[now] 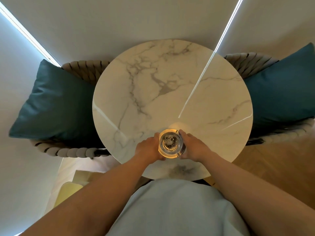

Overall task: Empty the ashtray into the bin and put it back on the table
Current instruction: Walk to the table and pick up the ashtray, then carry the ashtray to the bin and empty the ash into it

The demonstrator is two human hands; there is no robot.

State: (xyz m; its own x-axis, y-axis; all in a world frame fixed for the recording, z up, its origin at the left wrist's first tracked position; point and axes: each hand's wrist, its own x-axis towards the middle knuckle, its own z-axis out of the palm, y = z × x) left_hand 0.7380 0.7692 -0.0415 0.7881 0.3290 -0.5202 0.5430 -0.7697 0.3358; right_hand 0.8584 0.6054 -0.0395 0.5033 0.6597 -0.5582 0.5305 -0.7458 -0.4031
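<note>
Ashtray (pixel 171 143) sits upright, mouth up, round, between both hands on the table (pixel 172 86).

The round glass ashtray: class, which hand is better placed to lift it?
Neither clearly: the left hand and right hand clasp opposite sides of the round glass ashtray alike. No bin is visible to favour one.

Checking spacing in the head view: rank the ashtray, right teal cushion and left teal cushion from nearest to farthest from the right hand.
1. Ashtray, touching the right hand, near table edge.
2. Right teal cushion, on the right chair.
3. Left teal cushion, across the table, left chair.
</note>
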